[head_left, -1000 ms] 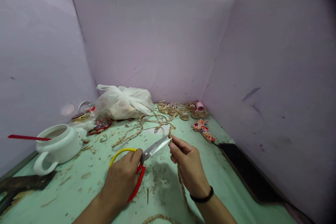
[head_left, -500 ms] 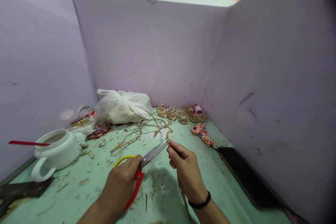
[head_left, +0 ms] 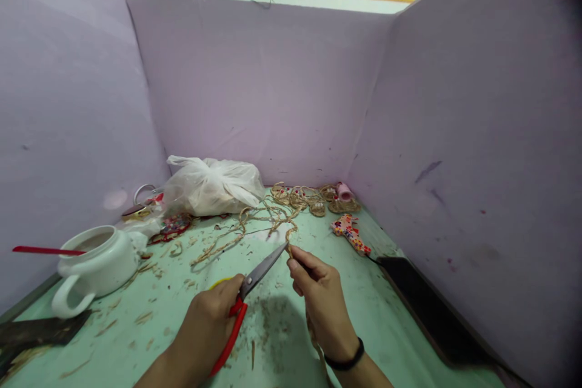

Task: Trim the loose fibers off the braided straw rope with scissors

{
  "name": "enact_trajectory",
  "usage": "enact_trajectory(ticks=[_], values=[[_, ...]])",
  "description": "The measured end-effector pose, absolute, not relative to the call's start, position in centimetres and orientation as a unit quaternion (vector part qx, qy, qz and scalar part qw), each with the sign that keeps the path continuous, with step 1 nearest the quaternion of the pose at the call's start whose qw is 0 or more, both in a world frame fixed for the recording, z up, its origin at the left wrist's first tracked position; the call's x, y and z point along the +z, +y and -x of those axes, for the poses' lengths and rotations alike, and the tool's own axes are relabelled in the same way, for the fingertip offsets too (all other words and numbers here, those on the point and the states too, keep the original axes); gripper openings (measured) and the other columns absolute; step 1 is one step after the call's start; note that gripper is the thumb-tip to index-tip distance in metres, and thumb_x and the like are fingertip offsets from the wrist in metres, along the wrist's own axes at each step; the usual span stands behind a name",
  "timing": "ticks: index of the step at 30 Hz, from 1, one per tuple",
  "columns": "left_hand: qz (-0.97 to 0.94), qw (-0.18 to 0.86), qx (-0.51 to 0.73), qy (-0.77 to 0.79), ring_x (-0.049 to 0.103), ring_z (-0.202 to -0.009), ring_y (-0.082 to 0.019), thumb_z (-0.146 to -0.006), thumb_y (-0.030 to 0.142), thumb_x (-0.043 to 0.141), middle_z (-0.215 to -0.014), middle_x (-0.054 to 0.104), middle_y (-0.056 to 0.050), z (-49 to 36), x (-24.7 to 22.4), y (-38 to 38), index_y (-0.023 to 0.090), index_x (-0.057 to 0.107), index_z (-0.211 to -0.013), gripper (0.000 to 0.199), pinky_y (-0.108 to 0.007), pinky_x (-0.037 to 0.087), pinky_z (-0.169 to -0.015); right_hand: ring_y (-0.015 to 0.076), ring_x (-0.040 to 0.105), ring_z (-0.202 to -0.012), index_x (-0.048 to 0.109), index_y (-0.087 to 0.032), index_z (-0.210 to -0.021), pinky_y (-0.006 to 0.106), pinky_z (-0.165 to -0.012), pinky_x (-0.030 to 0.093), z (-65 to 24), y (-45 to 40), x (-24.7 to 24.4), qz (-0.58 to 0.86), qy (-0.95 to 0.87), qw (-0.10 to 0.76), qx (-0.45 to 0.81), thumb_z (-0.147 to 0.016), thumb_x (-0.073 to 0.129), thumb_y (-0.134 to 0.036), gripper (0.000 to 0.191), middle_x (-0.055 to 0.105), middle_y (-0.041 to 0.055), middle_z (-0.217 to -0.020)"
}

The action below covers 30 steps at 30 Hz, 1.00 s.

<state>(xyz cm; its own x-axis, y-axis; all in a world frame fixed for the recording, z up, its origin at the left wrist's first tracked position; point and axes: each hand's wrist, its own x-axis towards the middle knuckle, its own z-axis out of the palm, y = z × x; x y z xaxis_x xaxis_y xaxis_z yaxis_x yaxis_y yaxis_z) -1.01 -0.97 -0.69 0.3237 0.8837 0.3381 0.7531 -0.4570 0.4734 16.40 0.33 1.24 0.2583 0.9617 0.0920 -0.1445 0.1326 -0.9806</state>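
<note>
My left hand (head_left: 211, 318) grips a pair of scissors (head_left: 261, 271) with red and yellow handles. Their blades lie nearly closed, and the tips touch or almost touch a braided straw cord (head_left: 291, 233). Between thumb and fingertips, my right hand (head_left: 318, 297) pinches that cord just beside the tips. One part of it runs away towards the tangle of braided cord (head_left: 273, 218) at the back; another hangs down below my right hand, partly hidden. A black band (head_left: 346, 359) circles my right wrist.
On the left stand a white teapot (head_left: 102, 264) with a red stick and a dark tool (head_left: 43, 333). A white plastic bag (head_left: 213, 185) lies behind. Woven pieces (head_left: 343, 205), a floral fabric piece (head_left: 351, 233) and a black flat object (head_left: 431, 309) are rightward. Purple panels (head_left: 273, 97) enclose the table.
The scissor blades have come closer together at the cord. Both hands have shifted only slightly, and my right hand still pinches the cord.
</note>
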Motion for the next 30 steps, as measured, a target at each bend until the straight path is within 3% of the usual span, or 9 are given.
enact_trajectory(ticks=[5,8,13,16,19,24,30], values=[[-0.723,0.186,0.354,0.563,0.051,-0.053,-0.012,-0.079,0.03,0.045,-0.059,0.055,0.003,0.9,-0.8,-0.7,0.02,0.054,-0.08,0.014,-0.02,0.042,-0.051,0.0073,0.044,-0.046,0.066,-0.013,-0.092,0.019,-0.039,0.034,-16.1,0.3,1.4,0.464,-0.376,0.625,0.502,-0.06,0.064,-0.024,0.034,0.06,0.0007,-0.064],[-0.626,0.302,0.412,0.59,0.05,-0.047,-0.011,-0.073,0.038,0.053,-0.056,0.053,0.004,0.4,-0.2,-1.0,0.019,0.051,-0.084,0.022,-0.02,0.042,-0.045,0.0084,0.05,-0.047,0.059,-0.015,-0.099,0.02,-0.039,0.038,-15.5,-0.1,1.5,0.425,-0.371,0.605,0.562,-0.058,0.065,-0.023,0.042,0.058,0.0002,-0.071],[-0.489,0.471,0.495,0.542,0.048,-0.043,-0.008,-0.067,0.035,0.061,-0.056,0.056,0.004,-0.9,1.2,-2.0,0.019,0.047,-0.087,0.029,-0.016,0.037,-0.04,0.0151,0.06,-0.06,0.055,-0.016,-0.096,0.024,-0.043,0.046,-13.3,-1.9,1.0,0.401,-0.332,0.543,0.659,-0.054,0.069,-0.022,0.045,0.057,0.008,-0.097],[-0.435,0.522,0.517,0.521,0.045,-0.041,-0.006,-0.063,0.031,0.065,-0.054,0.053,0.006,-1.3,1.5,-2.2,0.018,0.048,-0.084,0.03,-0.016,0.036,-0.039,0.0162,0.061,-0.063,0.052,-0.017,-0.103,0.022,-0.041,0.044,-11.9,-2.9,-0.1,0.385,-0.322,0.507,0.701,-0.057,0.069,-0.024,0.05,0.061,0.01,-0.095],[-0.427,0.546,0.521,0.498,0.041,-0.039,-0.005,-0.062,0.027,0.066,-0.051,0.049,0.007,-1.3,1.2,-2.2,0.018,0.048,-0.081,0.028,-0.015,0.034,-0.038,0.0171,0.062,-0.067,0.053,-0.017,-0.107,0.025,-0.051,0.047,-11.4,-3.3,-1.1,0.371,-0.331,0.504,0.706,-0.061,0.068,-0.025,0.049,0.066,0.0072,-0.082],[-0.416,0.563,0.516,0.495,0.038,-0.036,-0.004,-0.063,0.022,0.062,-0.046,0.045,0.009,-1.4,0.5,-2.2,0.018,0.045,-0.083,0.026,-0.013,0.03,-0.035,0.0212,0.06,-0.085,0.065,-0.015,-0.089,0.033,-0.076,0.046,-12.0,-2.6,-1.3,0.388,-0.371,0.55,0.64,-0.059,0.069,-0.026,0.032,0.067,0.0101,-0.093],[-0.43,0.552,0.495,0.515,0.038,-0.035,-0.005,-0.063,0.025,0.06,-0.046,0.045,0.009,-1.9,0.4,-2.3,0.018,0.043,-0.081,0.026,-0.015,0.03,-0.032,0.0202,0.061,-0.077,0.067,-0.016,-0.085,0.032,-0.071,0.046,-12.2,-2.5,-1.0,0.38,-0.389,0.555,0.629,-0.061,0.069,-0.028,0.027,0.068,0.0081,-0.084]])
